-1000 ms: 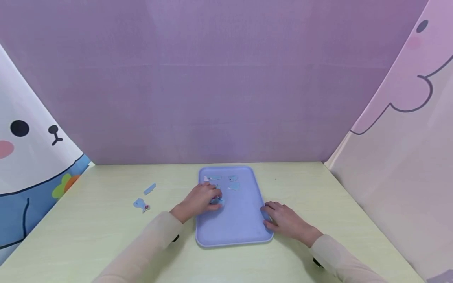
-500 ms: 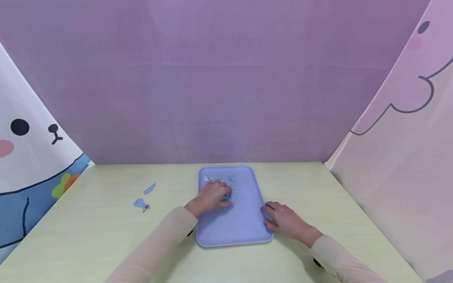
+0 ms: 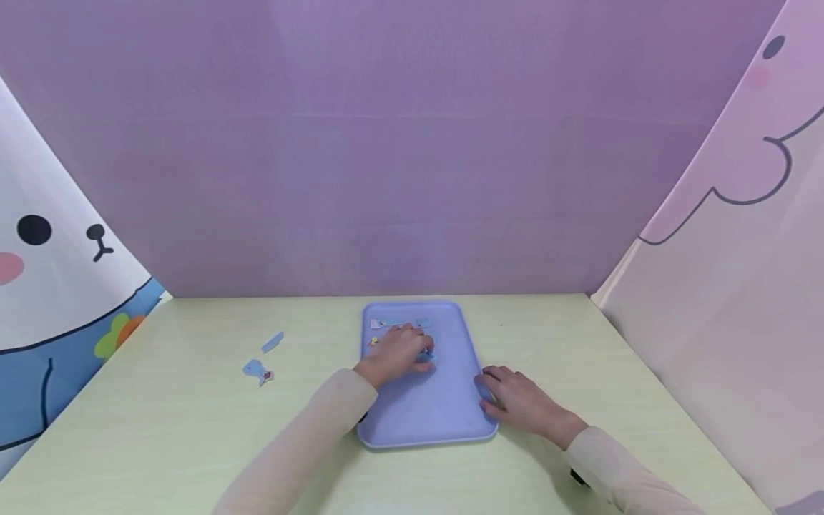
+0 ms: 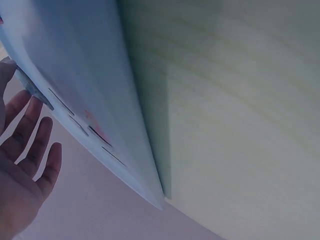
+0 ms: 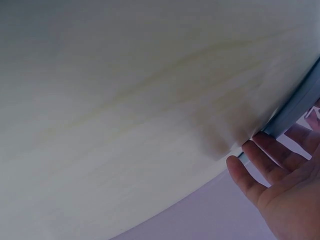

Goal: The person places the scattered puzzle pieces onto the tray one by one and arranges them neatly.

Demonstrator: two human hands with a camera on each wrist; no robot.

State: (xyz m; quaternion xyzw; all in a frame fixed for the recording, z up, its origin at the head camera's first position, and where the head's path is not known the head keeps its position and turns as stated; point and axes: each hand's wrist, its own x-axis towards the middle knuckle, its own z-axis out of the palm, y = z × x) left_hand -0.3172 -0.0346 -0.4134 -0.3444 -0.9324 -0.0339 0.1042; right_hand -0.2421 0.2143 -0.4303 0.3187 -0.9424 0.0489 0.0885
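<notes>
My left hand (image 3: 398, 352) is over the tray (image 3: 428, 422), a shallow blue-purple one with a raised rim. It pinches a flat blue puzzle piece (image 3: 430, 356) between thumb and fingertips. In the left wrist view, this puzzle piece (image 4: 32, 87) shows tilted close to the tray surface. More puzzle pieces lie flat at the tray's far end, among them a white-and-blue strip (image 3: 383, 324) and a small light blue one (image 3: 423, 323). Part of the group is hidden by the hand. My right hand (image 3: 515, 400) rests its relaxed fingers against the tray's right rim (image 5: 295, 107).
On the pale wooden table (image 3: 193, 429), left of the tray, lie a narrow blue piece (image 3: 272, 342) and an irregular blue piece (image 3: 257, 371) with a red spot. A purple wall panel (image 3: 412, 143) stands behind; printed cloth panels flank both sides.
My left hand has carried its puzzle piece rightward and slightly farther back over the tray, uncovering a small yellow-marked piece at the tray's left. My right hand stays at the rim.
</notes>
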